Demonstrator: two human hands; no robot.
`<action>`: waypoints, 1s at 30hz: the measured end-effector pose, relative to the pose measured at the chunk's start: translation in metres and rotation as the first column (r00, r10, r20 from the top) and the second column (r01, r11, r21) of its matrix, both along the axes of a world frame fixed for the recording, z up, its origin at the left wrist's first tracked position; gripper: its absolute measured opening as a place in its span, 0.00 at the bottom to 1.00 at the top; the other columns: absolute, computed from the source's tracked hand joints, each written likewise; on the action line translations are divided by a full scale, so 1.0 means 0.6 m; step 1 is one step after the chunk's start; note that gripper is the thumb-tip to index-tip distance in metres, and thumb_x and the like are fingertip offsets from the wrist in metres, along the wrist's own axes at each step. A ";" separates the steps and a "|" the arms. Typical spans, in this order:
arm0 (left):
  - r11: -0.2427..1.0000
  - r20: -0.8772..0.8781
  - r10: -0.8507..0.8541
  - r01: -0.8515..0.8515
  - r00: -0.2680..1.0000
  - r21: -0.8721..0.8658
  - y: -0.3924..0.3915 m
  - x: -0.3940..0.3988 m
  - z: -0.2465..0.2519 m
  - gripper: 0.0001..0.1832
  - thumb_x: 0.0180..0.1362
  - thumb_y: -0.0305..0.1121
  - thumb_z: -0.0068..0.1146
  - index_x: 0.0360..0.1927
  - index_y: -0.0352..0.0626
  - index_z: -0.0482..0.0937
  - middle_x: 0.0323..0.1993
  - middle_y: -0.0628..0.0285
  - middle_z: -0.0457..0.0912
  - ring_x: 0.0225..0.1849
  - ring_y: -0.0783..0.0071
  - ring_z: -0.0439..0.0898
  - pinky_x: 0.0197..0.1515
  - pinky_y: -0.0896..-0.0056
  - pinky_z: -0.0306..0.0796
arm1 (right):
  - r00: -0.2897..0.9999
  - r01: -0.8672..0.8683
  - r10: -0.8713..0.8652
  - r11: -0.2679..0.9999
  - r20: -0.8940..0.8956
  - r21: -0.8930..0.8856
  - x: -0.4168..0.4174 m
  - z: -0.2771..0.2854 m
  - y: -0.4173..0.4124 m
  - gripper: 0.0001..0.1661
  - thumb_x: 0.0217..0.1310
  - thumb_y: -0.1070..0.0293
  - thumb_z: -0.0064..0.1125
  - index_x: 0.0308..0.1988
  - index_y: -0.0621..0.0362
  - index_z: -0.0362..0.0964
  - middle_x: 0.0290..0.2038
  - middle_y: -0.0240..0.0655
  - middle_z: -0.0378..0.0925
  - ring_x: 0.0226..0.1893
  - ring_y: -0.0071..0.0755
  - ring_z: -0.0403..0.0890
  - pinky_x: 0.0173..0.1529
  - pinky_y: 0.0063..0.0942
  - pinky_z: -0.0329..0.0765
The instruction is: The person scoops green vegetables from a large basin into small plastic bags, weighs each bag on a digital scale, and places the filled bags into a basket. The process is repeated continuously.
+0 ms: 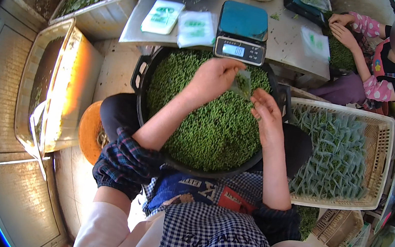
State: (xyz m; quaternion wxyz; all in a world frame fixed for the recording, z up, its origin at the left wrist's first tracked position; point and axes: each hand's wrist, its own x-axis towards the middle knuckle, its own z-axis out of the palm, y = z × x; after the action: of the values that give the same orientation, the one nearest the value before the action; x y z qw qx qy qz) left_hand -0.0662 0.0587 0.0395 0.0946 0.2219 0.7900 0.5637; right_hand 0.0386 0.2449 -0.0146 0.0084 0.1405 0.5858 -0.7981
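My left hand (pixel 214 76) pinches the upper edge of a small clear plastic bag (pixel 243 83) with some green berries in it. The fingertips of my right hand (pixel 268 114) hold the bag's lower right corner. Both hands are above a large black round tub (pixel 142 95), heaped with small green berries (pixel 211 133), which sits on my lap. Just beyond the hands, a digital kitchen scale (pixel 244 26) with a blue-green platform stands at the table edge. Its platform is bare and its display is lit.
A metal table (pixel 207 1) holds stacks of printed plastic bags (pixel 163 17). To the right, a white plastic crate (pixel 380 157) contains many filled bags. Another person (pixel 374 61) works at the table's right end. Large white bins (pixel 75 79) stand left, by an orange stool (pixel 88 131).
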 end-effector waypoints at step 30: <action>0.926 -0.256 0.060 -0.150 0.965 -0.347 -0.046 0.025 -0.102 0.14 0.56 0.36 0.56 0.46 0.47 0.82 0.21 0.53 0.79 0.24 0.55 0.79 0.29 0.58 0.71 | 0.987 -0.113 0.154 0.873 -0.048 0.475 -0.092 -0.026 -0.023 0.13 0.61 0.75 0.55 0.46 0.62 0.75 0.38 0.31 0.80 0.35 0.20 0.78 0.42 0.22 0.75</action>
State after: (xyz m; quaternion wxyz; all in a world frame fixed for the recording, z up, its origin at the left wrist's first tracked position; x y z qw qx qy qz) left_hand -0.0510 0.0313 -0.0217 0.0070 0.2242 0.8969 0.3812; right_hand -0.0163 0.2310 -0.0302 0.0044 0.0636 0.7699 -0.6350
